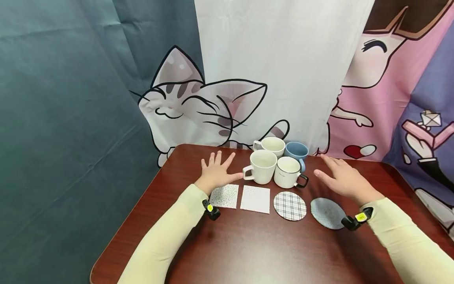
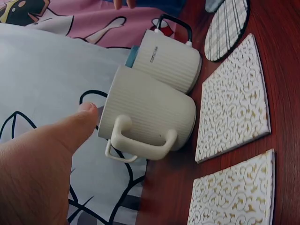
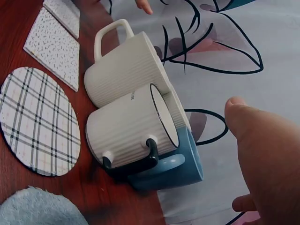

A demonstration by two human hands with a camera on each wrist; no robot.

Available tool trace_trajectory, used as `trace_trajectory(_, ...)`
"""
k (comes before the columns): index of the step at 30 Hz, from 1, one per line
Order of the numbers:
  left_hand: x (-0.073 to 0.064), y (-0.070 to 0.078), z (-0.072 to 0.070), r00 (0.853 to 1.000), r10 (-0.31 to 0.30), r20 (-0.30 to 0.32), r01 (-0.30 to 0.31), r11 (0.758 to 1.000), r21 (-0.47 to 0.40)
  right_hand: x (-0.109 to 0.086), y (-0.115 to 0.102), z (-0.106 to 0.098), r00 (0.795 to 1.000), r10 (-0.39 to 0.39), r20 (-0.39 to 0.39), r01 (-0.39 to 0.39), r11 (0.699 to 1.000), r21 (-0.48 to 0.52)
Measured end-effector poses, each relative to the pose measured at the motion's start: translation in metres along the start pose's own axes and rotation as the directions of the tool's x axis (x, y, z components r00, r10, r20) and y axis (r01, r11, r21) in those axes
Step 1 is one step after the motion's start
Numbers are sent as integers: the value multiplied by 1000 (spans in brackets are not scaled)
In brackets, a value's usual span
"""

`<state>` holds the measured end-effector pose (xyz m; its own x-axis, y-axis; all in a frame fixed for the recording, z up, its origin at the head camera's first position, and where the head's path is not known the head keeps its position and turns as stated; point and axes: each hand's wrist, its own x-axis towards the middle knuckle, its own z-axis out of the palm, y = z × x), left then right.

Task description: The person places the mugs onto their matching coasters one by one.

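Cartoon-print curtain (image 1: 301, 59) is hanging right behind a dark red table (image 1: 241, 244), so everything's basically sitting up against a smiley cat. Towards the back edge, a tall white mug (image 1: 263, 167) and a dark-rimmed mug (image 1: 286, 173) are standing upright in front, with a white cup (image 1: 274, 146) and a blue mug (image 1: 296, 150) crowding in behind. Both all-white ones are pointing their handles left, while the dark-rimmed one is sticking its black handle out right, probably because handles facing outward are letting the bodies bunch up so tight.

Closer in, four coasters are lying flat in a row: a left square (image 1: 227, 196), a second square (image 1: 255, 199), a plaid round (image 1: 290, 206) and a fuzzy grey round (image 1: 327, 213). They're sitting slightly apart, I'm guessing so none is overlapping its neighbour.

Neither hand is gripping anything, btw. Left hand (image 1: 216, 175) is spreading its fingers wide, thumb aiming at the tall mug's handle; can't tell if it's touching. Right hand (image 1: 344, 179) is reaching out flat past the grey coaster, thumb sticking out. Looks like they're framing the cluster and leaving it uncovered.
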<state>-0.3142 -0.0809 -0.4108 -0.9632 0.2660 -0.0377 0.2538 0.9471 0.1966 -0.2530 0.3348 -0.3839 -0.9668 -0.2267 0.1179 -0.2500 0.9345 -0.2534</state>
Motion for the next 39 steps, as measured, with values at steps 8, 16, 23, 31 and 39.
trace_trajectory(8,1,10,1,992,56,-110,-57,998,-9,-1,2,3,996,-22,-87,27,998,61)
trace_trajectory(16,-1,23,1,939,221,-263,-227,974,8,-1,4,11,987,44,-153,-17,985,172)
trace_trajectory(23,-2,39,11,860,339,-382,-335,939,80,3,5,24,980,99,-172,-50,961,271)
trace_trajectory(31,-9,60,28,781,418,-464,-447,893,52,13,2,38,977,121,-174,-59,945,322)
trace_trajectory(39,-16,79,49,707,511,-490,-538,837,97,28,4,51,977,170,-127,-104,906,411)
